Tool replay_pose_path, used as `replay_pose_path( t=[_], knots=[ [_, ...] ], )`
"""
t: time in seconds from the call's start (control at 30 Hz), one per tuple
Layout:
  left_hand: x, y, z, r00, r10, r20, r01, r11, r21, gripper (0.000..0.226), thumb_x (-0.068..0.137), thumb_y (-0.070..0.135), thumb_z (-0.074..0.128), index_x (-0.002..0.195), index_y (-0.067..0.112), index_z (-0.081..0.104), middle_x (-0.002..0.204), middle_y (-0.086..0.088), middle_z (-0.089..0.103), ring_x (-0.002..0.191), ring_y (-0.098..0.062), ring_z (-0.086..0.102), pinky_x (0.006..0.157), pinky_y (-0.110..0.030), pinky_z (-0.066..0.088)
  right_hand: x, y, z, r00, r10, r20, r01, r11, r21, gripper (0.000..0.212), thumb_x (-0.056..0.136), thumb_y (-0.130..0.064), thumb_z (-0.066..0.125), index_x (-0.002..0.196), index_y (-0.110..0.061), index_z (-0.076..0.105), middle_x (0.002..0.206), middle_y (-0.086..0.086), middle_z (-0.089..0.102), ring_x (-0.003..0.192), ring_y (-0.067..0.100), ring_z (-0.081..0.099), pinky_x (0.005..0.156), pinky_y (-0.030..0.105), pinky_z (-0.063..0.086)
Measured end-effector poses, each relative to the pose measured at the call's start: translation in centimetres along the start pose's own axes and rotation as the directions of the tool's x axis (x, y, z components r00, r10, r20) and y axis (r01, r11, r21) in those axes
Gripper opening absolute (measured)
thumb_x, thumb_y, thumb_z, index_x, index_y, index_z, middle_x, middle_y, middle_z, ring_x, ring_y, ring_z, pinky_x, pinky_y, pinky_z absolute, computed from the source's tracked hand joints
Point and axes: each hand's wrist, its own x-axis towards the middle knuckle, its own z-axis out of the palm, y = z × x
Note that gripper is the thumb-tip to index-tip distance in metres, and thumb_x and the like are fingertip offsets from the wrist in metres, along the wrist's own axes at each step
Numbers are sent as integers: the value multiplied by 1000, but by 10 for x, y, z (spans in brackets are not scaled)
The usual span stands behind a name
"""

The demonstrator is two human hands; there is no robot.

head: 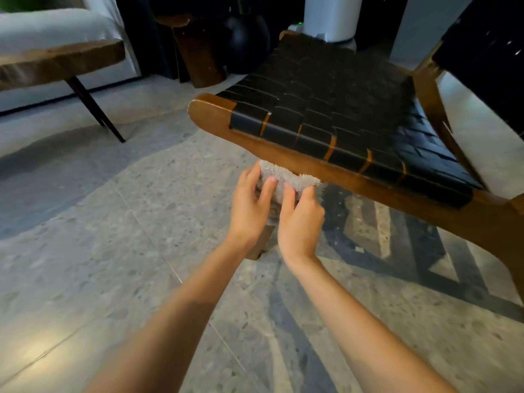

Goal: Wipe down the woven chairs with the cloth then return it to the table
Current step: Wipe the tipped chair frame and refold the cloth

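Wiping is in hand: left hand (pixel 249 205) and right hand (pixel 300 219) both grasp the shaggy grey cloth (pixel 286 178) against the black woven wooden-framed chair (pixel 340 114)'s near rail, probably calling for refolding, then strokes along it.

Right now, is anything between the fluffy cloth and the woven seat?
Only the brown wooden front rail. Both hands hold the fluffy grey cloth against its lower edge; the black woven seat lies just above.

a home living room: a woven leather chair (pixel 340 120) on a terrazzo tile floor (pixel 113 251), a live-edge wooden table (pixel 56 62) and a pale upholstered sofa (pixel 51 26) behind.
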Motion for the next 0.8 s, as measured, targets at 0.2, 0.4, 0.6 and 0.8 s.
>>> replay_pose_path(
  t=[0.2, 0.4, 0.6, 0.8],
  knots=[
    [-5, -32, -4, 998, 12, 67, -13, 1000, 12, 25, 100, 14, 43, 123, 11, 55, 116, -6, 61, 111, -19, 57, 98, -41, 46, -12, 17, 14, 999, -6, 40, 5, 1000, 14, 31, 99, -30, 49, 98, 0, 59, 90, 13, 68, 79, 23, 65, 61, 12, 32],
    [-22, -97, -10, 986, -113, 120, 95, 985, 142, 20, 97, 4, 46, 113, 2, 57, 93, 1, 61, 83, 8, 58, 73, -5, 40, -37, 56, 45, 954, 100, 283, -100, 995, -15, 26, 100, -21, 46, 99, 3, 54, 97, 20, 65, 90, 33, 61, 62, 20, 28],
    [-35, -149, -11, 928, -313, 201, 266, 936, 231, 30, 97, 6, 45, 125, 3, 53, 111, -4, 58, 100, -15, 55, 82, -12, 40, -51, 87, 72, 825, 215, 523, -205, 976, -78, 32, 101, -16, 41, 130, -1, 43, 125, 18, 60, 114, 33, 57, 88, 32, 41],
    [-45, -183, -9, 911, -344, 229, 273, 917, 291, 36, 98, 8, 44, 134, 6, 48, 122, -6, 56, 108, -14, 50, 82, -6, 31, -55, 107, 95, 686, 319, 653, -343, 934, -96, 50, 102, -14, 39, 148, -6, 22, 143, 12, 47, 128, 28, 47, 104, 33, 36]
  ],
)
